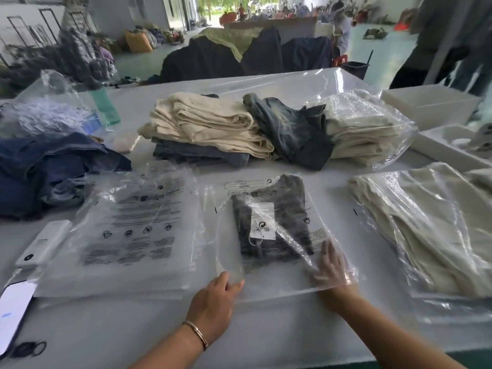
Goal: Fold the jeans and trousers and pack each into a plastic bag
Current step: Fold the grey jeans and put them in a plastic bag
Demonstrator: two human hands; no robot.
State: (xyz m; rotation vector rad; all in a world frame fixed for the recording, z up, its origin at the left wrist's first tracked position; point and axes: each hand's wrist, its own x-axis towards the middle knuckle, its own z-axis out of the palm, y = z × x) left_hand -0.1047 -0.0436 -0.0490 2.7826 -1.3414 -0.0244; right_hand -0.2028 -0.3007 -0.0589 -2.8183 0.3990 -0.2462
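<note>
We are bagging: the folded dark jeans (269,219) lie inside the plastic bag (277,278), just beyond our left hand (217,296), which pinches the bag's near edge. Our right hand (331,265) is inside the mouth, fingers spread flat. Next comes withdrawing and sealing; bare table (266,328) lies nearer us.

a phone (13,312) and white power bank (44,243) lie at the table's (266,339) left edge, a black hair tie (29,348) nearby.

Pale green floor (138,59), white walls (111,9), bright open doorway (210,6)
</note>
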